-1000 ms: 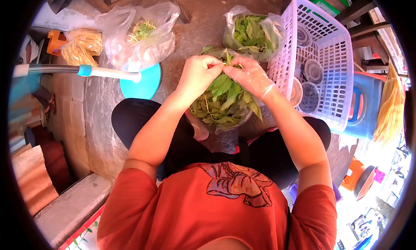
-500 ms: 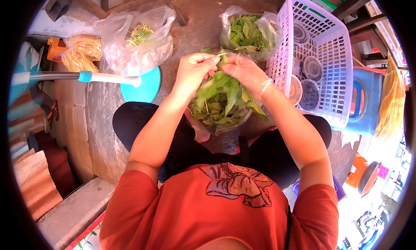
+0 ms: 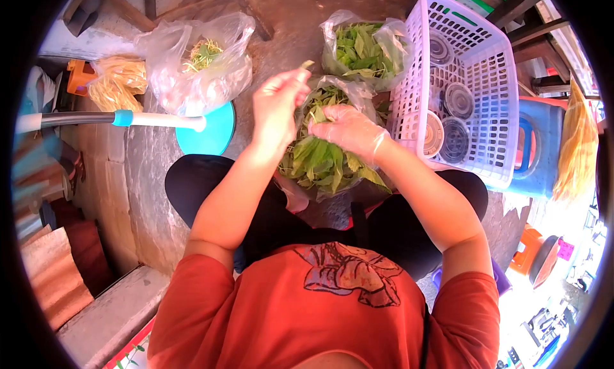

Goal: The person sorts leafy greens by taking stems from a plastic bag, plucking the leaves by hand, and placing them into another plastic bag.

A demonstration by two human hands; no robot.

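Observation:
My left hand [image 3: 279,106] is raised left of the greens, its fingers pinched on a small green piece [image 3: 307,65] that sticks up past the fingertips. My right hand [image 3: 350,131], in a clear plastic glove, lies over a bag of leafy greens [image 3: 323,161] between my knees. Its fingers are curled round some leaves. Behind it stands a second clear bag of leaves [image 3: 366,49]. A third clear bag [image 3: 208,71], at the upper left, holds thin pale-green stems [image 3: 203,54].
A white plastic basket [image 3: 419,81] with round clear lids stands at the right, beside a blue container [image 3: 539,148]. At the left, a white pole joins a turquoise disc [image 3: 214,135] on the floor. Yellow plastic bags [image 3: 118,84] lie farther left.
My hands were together over the greens and are now apart. The left has moved left and up with the green piece; the right has come down onto the leaves.

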